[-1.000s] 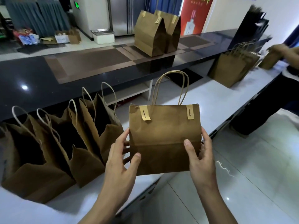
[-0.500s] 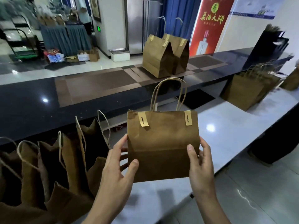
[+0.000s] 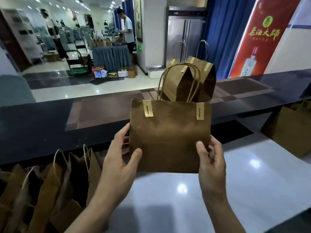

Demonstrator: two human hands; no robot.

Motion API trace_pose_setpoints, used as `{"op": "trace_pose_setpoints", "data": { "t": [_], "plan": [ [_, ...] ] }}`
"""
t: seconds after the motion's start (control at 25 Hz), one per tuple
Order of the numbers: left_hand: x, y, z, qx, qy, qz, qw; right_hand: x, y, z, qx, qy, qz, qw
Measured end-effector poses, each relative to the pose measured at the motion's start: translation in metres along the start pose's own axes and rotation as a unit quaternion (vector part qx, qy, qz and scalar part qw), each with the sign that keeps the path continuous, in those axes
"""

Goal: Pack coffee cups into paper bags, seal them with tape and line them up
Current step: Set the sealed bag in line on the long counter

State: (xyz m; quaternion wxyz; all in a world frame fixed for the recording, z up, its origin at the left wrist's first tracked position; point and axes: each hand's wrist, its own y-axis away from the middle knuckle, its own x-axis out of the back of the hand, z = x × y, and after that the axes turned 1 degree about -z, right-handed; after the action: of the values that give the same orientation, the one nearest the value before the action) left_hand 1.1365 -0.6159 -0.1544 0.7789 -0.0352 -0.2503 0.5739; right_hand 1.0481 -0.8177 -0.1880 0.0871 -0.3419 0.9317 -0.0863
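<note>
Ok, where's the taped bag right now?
Centre of the head view: the taped bag is held up between the left hand and right hand, in front of the black counter.

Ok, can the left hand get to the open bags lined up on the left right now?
Probably not yet: the left hand grips the sealed bag's edge along with the right hand. The open bags stand just below it, unobstructed once it lets go.

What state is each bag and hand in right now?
Held bag: top taped shut with two strips, upright, lifted off the white counter.
Left hand: grips the bag's left edge.
Right hand: grips the bag's right edge.
Two sealed bags: standing on the dark ledge.
Row of empty bags: open-topped, untaped.
</note>
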Motion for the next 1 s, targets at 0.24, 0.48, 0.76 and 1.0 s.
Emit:
{"op": "trace_pose_setpoints", "data": {
  "t": [0.24,0.48,0.76,1.0],
  "plan": [
    [-0.018,-0.067,0.004,0.005,-0.005,0.031,1.0,-0.013,-0.061,-0.005,0.033,-0.038,-0.052,0.997],
    [-0.044,-0.138,-0.004,0.023,-0.059,0.044,0.997,-0.028,-0.11,0.009,0.037,-0.048,-0.063,0.996],
    [-0.072,-0.204,-0.027,0.056,-0.118,0.063,0.989,-0.054,-0.146,0.029,0.045,-0.055,-0.078,0.994],
    [-0.076,-0.25,-0.059,0.099,-0.13,0.037,0.986,-0.078,-0.169,0.053,0.054,-0.039,-0.094,0.993]
  ]
}}
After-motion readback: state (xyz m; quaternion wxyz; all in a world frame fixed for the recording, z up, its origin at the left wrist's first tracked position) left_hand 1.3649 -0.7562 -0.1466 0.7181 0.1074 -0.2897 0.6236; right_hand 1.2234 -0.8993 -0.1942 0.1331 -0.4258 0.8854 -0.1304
